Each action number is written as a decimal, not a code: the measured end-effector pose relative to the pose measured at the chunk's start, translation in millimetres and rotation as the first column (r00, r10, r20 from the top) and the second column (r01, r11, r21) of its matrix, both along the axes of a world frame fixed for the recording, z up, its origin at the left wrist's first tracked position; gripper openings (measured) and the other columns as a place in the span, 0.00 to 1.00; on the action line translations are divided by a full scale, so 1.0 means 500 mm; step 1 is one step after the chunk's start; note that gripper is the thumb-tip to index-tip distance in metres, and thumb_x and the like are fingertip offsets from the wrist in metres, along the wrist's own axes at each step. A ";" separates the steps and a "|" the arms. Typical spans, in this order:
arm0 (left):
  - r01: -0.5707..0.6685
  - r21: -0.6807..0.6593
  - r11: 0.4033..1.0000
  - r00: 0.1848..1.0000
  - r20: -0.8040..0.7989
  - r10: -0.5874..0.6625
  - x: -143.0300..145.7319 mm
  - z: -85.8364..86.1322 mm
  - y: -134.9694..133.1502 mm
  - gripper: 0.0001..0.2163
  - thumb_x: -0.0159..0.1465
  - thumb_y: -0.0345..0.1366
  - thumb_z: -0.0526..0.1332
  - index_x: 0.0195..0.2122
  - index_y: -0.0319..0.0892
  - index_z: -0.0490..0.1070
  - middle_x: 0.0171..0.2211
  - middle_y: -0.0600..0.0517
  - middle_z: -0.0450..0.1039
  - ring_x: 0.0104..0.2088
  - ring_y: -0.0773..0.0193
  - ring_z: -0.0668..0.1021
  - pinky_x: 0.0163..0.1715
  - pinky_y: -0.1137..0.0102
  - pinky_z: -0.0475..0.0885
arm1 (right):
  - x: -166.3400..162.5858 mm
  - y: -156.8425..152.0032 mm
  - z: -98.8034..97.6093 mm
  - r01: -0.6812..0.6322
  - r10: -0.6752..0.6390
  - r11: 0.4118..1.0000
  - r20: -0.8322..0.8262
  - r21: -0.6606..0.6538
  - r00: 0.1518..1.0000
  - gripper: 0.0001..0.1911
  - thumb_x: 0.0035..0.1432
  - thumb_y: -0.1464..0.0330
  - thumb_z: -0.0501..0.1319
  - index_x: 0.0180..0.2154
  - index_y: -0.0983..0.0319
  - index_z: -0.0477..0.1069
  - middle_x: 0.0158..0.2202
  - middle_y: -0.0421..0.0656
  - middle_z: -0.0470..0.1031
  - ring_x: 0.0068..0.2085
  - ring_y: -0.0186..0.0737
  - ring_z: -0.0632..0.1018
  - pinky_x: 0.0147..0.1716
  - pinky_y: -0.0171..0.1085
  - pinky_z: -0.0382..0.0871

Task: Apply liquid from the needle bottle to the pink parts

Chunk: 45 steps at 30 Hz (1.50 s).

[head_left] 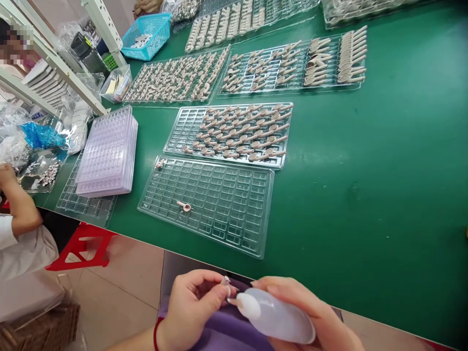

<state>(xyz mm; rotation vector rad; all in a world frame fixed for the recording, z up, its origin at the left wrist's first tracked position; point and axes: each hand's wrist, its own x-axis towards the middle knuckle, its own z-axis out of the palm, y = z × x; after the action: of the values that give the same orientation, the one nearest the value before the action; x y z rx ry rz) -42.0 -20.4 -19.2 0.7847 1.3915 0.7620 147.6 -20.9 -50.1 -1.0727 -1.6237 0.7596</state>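
Observation:
Below the table's near edge, my left hand (190, 304) pinches a small pale part (225, 281) between thumb and fingers. My right hand (314, 317) is wrapped round a translucent white squeeze bottle (278, 317) whose nozzle tip touches the small part. Just above on the green table (365, 195) lies a clear compartment tray (208, 202) holding one pink part (184, 206) and another at its top left corner (160, 163). Behind it, a second clear tray (183, 131) is largely filled with pink spoon-shaped parts.
More trays of pink parts (175, 78) and white ones (336, 58) fill the back. A stack of lilac trays (107, 153) sits left. A blue basket (148, 34) stands far left. Another person's arm (18, 204) works at the left edge, near a red stool (82, 246).

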 end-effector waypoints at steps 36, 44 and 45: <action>-0.221 -0.185 0.958 0.961 0.127 0.246 0.036 -0.034 0.016 0.16 0.45 0.45 0.76 0.21 0.36 0.78 0.20 0.51 0.75 0.21 0.70 0.70 0.24 0.75 0.64 | -0.035 0.009 -0.027 0.077 -0.184 0.937 0.292 0.341 0.939 0.13 0.56 0.81 0.56 0.40 0.61 0.73 0.33 0.44 0.77 0.34 0.39 0.75 0.38 0.42 0.67; -0.121 -0.124 0.985 0.991 0.038 0.127 0.021 -0.030 0.027 0.13 0.47 0.44 0.74 0.22 0.37 0.80 0.21 0.49 0.77 0.21 0.68 0.71 0.23 0.74 0.66 | -0.038 0.009 -0.033 0.094 -0.200 0.933 0.283 0.347 0.938 0.13 0.57 0.79 0.57 0.42 0.61 0.72 0.33 0.44 0.77 0.34 0.39 0.76 0.38 0.42 0.68; -0.085 -0.108 0.990 0.996 0.013 0.087 0.016 -0.026 0.028 0.12 0.49 0.43 0.73 0.23 0.37 0.80 0.22 0.49 0.77 0.21 0.68 0.72 0.23 0.74 0.67 | -0.036 0.010 -0.032 0.089 -0.196 0.932 0.285 0.351 0.938 0.13 0.57 0.80 0.57 0.42 0.61 0.72 0.33 0.44 0.77 0.34 0.39 0.76 0.38 0.42 0.68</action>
<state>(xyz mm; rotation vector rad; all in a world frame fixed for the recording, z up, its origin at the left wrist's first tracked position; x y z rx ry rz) -34.1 -6.6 -32.2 0.6360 1.4460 0.7520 129.5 -15.7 -65.9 -1.0877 -1.8374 0.2047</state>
